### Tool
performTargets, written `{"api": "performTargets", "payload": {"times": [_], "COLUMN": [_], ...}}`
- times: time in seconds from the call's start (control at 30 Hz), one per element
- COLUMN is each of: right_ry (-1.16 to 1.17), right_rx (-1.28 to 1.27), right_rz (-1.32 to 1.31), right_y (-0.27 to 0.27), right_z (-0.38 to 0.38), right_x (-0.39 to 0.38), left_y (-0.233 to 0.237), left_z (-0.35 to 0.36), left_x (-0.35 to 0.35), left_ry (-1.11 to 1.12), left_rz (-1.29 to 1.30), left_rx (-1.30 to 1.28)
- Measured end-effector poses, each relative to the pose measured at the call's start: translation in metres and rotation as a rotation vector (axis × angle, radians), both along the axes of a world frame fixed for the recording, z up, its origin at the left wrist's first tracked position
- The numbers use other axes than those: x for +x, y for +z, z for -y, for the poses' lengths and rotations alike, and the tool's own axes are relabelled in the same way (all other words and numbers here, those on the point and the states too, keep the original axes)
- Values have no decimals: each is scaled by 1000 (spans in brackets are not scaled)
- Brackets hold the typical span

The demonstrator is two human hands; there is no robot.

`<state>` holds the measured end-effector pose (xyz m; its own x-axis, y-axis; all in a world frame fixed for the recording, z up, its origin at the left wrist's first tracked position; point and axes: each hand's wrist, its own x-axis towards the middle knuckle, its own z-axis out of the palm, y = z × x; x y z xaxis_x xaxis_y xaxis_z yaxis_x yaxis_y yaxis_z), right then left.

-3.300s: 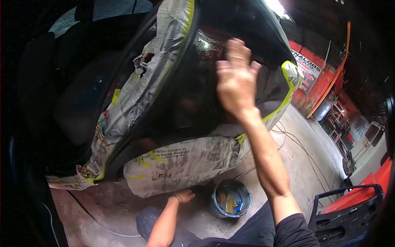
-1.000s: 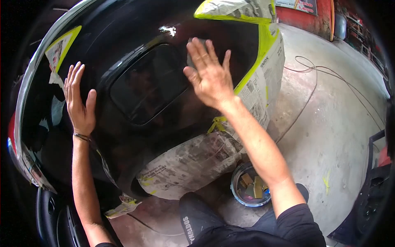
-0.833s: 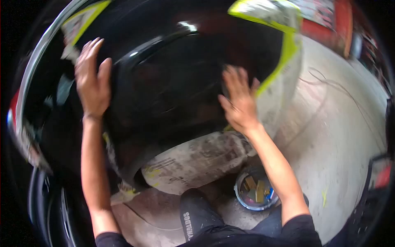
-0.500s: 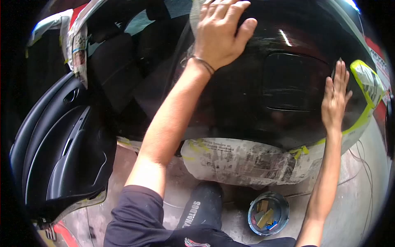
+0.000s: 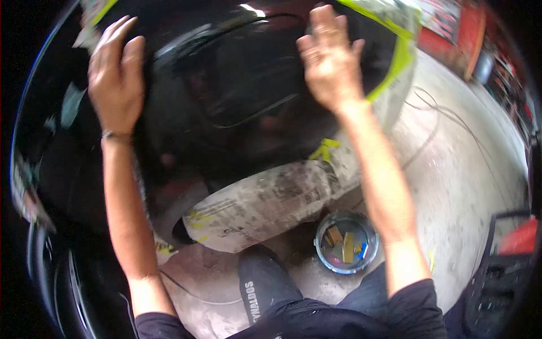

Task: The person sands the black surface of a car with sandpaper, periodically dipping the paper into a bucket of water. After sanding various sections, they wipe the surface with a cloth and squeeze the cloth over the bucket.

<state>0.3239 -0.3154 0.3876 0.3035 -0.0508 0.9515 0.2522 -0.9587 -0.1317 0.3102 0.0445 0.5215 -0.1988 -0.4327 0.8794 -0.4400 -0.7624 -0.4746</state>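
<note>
My left hand (image 5: 117, 79) is open, fingers stretched out, over the glossy black car panel (image 5: 169, 124); whether it touches the surface is hard to tell. My right hand (image 5: 330, 62) lies flat on the same panel near its rear edge, middle fingers together and thumb apart. Under those fingers is a dark piece that looks like sandpaper (image 5: 310, 28), mostly hidden. Between the hands is the outlined fuel flap (image 5: 248, 85), with dull scuff marks around it. Newspaper masking (image 5: 265, 198) covers the wheel below.
A round bucket (image 5: 318, 251) with water and several small pads stands on the floor by my legs. Yellow-green tape (image 5: 398, 62) edges the panel at right. A thin cable (image 5: 446, 110) runs across the floor. Dark car trim (image 5: 499, 282) lies lower right.
My view has swung to the right, so the car and both hands appear further left. The right hand stays near the panel's rear edge; the left hand has come nearer the fuel flap.
</note>
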Motion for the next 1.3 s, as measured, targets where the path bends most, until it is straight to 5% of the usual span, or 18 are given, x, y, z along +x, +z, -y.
{"api": "performTargets", "payload": {"times": [0.13,0.2,0.37,0.47,0.57,0.67,0.83,0.93,1.07,1.3], "right_ry": [189,116,123,74,199,187,45,108,100,96], "right_rx": [232,70,520,623,402,219,638,740,479,703], "right_rz": [-123,-258,-37,-137,-164,-282,-163,-158,-271,-207], "right_y": [-118,-129,-69,-67,-131,-134,-76,-89,-149,-105], "right_z": [-42,-13,79,20,-69,-18,112,75,-31,93], "right_x": [-60,-59,9,-19,-66,-65,9,-1,-64,-3], "left_y": [2,-4,-5,-6,-3,0,4,1,2,5], "left_z": [3,5,5,6,4,1,0,0,-8,-8], "left_x": [-8,-9,-5,-6,-4,-8,-3,-1,0,4], "left_ry": [24,27,41,79,65,87,34,46,97,66], "left_rz": [-65,-69,-117,-101,-93,-90,-153,-153,-117,-118], "left_rx": [-70,-71,-78,-41,-18,46,33,25,57,100]}}
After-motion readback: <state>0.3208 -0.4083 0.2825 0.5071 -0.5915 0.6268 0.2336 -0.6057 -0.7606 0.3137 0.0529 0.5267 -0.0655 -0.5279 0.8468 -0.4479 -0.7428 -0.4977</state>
